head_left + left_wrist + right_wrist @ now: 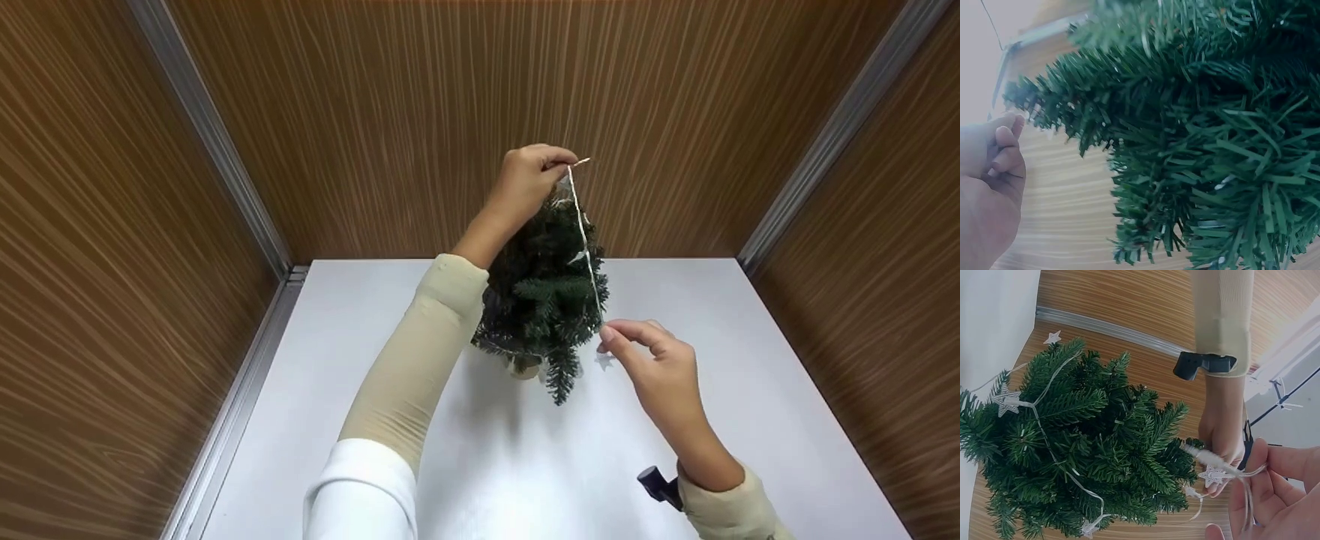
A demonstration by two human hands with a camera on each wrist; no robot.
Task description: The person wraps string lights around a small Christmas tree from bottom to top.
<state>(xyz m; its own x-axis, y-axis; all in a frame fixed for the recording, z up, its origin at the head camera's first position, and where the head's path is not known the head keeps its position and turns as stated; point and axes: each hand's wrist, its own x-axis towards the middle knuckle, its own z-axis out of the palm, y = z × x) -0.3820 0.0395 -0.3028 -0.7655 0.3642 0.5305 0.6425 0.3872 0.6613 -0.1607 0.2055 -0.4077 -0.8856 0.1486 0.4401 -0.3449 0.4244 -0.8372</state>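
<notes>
A small green artificial Christmas tree (551, 296) stands on the white table, draped with a string of star lights (1045, 436). My left hand (529, 180) is up at the treetop and pinches the light string between thumb and fingers. From there the pale wire (583, 232) runs taut down the tree's right side to my right hand (660, 367), which pinches it between thumb and forefinger. Clear plastic stars (1006, 400) hang along the string, one of them (1213, 476) close to my right fingertips. The left wrist view shows the left hand (994, 185) beside the tip of the tree.
Wood-grain panels (420, 112) enclose the white table (360, 337) at the back and both sides, with metal rails (217, 127) at the corners. A lower branch (561, 379) juts toward the front. Black wrist cameras (660, 486) are strapped over the sleeves.
</notes>
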